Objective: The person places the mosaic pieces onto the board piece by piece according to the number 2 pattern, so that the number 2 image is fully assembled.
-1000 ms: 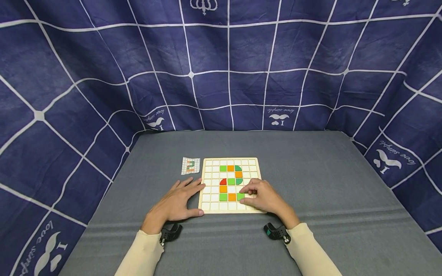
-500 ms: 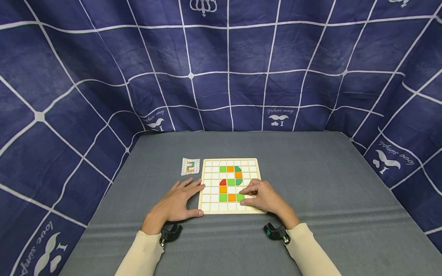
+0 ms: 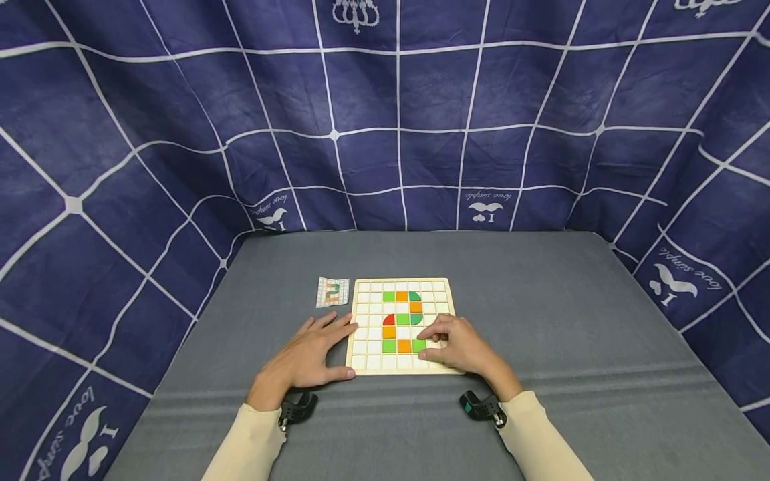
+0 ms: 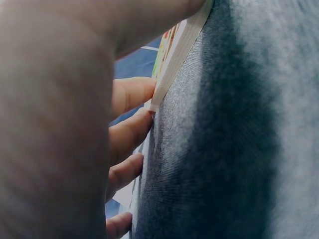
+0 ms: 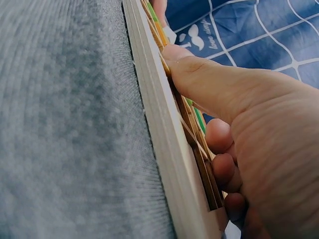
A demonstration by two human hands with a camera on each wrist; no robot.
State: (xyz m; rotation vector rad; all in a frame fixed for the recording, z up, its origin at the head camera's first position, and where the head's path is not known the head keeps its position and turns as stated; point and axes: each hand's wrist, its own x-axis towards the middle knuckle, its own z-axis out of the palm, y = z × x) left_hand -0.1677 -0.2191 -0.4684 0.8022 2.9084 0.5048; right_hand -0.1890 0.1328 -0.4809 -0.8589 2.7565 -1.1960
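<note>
A light wooden grid board (image 3: 370,361) lies flat on the table, its cells filled with white, green, orange and red pieces. My left hand (image 3: 307,351) lies spread at the board's left side, with thumb and index finger touching the edge. In the left wrist view, the fingertips meet the board's wooden rim (image 4: 182,55). My right hand (image 3: 460,344) is over the lower right of the board. Its thumb and index finger pinch a green square tile (image 3: 418,346), which sits beside an orange tile (image 3: 404,346). In the right wrist view, the thumb (image 5: 209,79) covers that tile.
A small paper card (image 3: 333,292) printed with a coloured grid pattern lies left of the board. Grey cloth (image 3: 541,300) covers the table. Dark blue curtains (image 3: 385,160) with white lines hang behind it and at both sides.
Both hands and the tiles stay where they are. The head view has only shifted very slightly, so the scene sits a little lower.
</note>
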